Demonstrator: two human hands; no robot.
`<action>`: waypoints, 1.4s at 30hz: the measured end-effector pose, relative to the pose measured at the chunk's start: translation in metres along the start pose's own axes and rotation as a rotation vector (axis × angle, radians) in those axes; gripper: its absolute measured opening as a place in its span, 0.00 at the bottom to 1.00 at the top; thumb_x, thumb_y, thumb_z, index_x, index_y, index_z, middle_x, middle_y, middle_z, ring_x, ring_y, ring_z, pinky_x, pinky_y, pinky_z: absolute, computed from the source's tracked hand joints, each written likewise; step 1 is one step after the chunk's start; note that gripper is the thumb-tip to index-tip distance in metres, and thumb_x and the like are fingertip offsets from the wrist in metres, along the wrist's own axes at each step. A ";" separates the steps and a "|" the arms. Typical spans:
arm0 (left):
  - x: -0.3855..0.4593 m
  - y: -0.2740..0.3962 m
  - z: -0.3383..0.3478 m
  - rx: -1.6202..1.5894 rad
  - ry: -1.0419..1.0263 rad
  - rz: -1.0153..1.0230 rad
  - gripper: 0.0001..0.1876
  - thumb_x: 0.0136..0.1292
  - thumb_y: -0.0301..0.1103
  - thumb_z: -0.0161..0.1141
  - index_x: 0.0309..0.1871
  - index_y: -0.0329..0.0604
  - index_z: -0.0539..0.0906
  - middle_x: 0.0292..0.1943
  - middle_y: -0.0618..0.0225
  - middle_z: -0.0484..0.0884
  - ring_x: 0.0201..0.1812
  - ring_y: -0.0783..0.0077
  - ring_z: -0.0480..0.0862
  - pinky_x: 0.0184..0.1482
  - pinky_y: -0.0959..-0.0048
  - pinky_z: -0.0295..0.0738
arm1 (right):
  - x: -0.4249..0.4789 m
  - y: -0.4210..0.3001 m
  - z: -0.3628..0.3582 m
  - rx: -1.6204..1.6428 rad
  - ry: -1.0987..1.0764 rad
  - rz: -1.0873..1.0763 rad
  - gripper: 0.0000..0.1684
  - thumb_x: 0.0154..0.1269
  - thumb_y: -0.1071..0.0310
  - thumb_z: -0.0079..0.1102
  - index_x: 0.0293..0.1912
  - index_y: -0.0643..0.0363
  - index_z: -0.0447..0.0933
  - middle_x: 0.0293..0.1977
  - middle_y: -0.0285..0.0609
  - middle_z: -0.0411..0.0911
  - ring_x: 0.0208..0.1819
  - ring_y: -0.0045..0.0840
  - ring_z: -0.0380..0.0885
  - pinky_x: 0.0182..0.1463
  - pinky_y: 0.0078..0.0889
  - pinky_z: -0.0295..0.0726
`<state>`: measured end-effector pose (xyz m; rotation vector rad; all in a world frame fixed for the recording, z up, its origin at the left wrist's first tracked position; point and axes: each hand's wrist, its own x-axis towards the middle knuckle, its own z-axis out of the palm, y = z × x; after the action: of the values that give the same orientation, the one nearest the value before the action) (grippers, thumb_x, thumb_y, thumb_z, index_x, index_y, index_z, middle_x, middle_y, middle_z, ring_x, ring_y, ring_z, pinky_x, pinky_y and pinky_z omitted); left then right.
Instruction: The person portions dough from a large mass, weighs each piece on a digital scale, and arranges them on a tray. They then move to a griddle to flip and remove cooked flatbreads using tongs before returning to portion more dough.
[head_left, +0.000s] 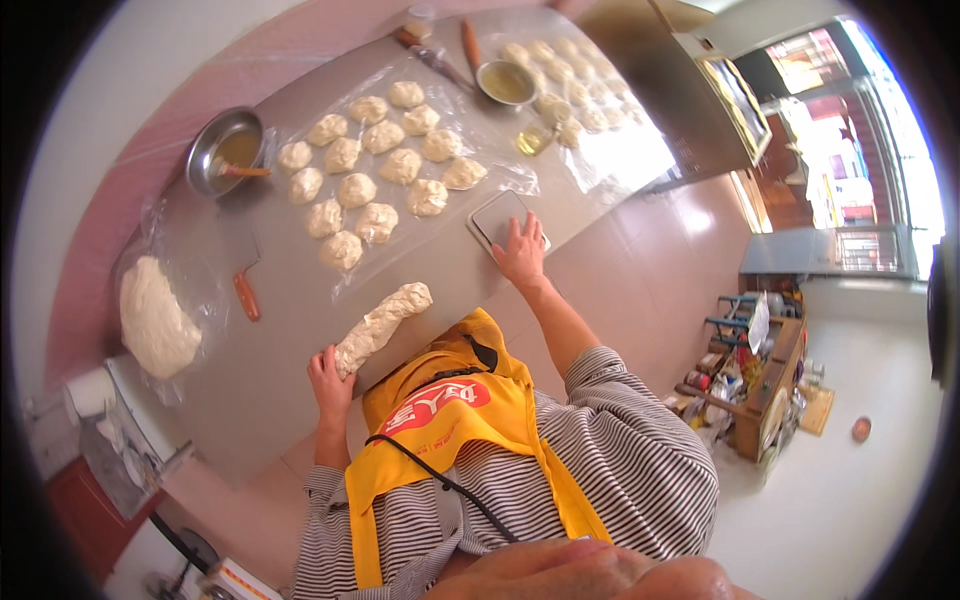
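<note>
A thick log of pale dough (384, 328) lies near the table's front edge. My left hand (331, 381) grips its lower left end. My right hand (522, 251) rests with spread fingers on a flat digital scale (501, 217), covering part of it; no dough shows on the scale. Beyond the log, several rounded dough pieces (384, 138) sit in rough rows on a clear plastic sheet (469, 199). At the far left, a large slab of dough (159, 319) lies on plastic. Between slab and log is a scraper with an orange handle (246, 295).
A metal bowl (196, 154) holds yellowish liquid and a brush (244, 171). Farther back are a ladle (508, 82) of liquid, a container of oil (534, 140) and more dough pieces (570, 71). A metal appliance (660, 82) stands beyond the table (247, 390). Cluttered shelving (772, 375) is at right.
</note>
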<state>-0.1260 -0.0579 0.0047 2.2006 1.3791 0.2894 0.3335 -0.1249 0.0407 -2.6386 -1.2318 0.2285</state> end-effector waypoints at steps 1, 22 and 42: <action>0.001 -0.004 0.002 -0.012 -0.003 -0.001 0.37 0.47 0.27 0.75 0.65 0.44 0.74 0.57 0.52 0.75 0.59 0.45 0.73 0.59 0.52 0.71 | -0.008 -0.003 -0.001 0.014 0.036 -0.013 0.42 0.59 0.56 0.71 0.67 0.61 0.66 0.71 0.70 0.54 0.72 0.61 0.56 0.72 0.60 0.61; 0.057 0.177 0.051 0.020 -0.003 0.231 0.32 0.57 0.29 0.69 0.66 0.36 0.73 0.57 0.48 0.78 0.59 0.45 0.76 0.61 0.54 0.73 | -0.122 0.253 -0.057 0.164 -0.380 0.178 0.27 0.63 0.55 0.63 0.55 0.64 0.78 0.52 0.59 0.80 0.56 0.50 0.78 0.61 0.46 0.79; 0.108 0.367 0.376 0.598 -1.188 0.193 0.14 0.63 0.36 0.59 0.44 0.35 0.85 0.44 0.45 0.86 0.45 0.46 0.86 0.48 0.55 0.80 | -0.194 0.662 -0.100 0.444 -0.192 0.688 0.23 0.67 0.55 0.57 0.52 0.62 0.81 0.48 0.56 0.84 0.52 0.48 0.82 0.56 0.46 0.81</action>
<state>0.3727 -0.2073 -0.1258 2.2132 0.5774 -1.3111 0.7203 -0.7011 -0.0279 -2.5566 -0.2099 0.7756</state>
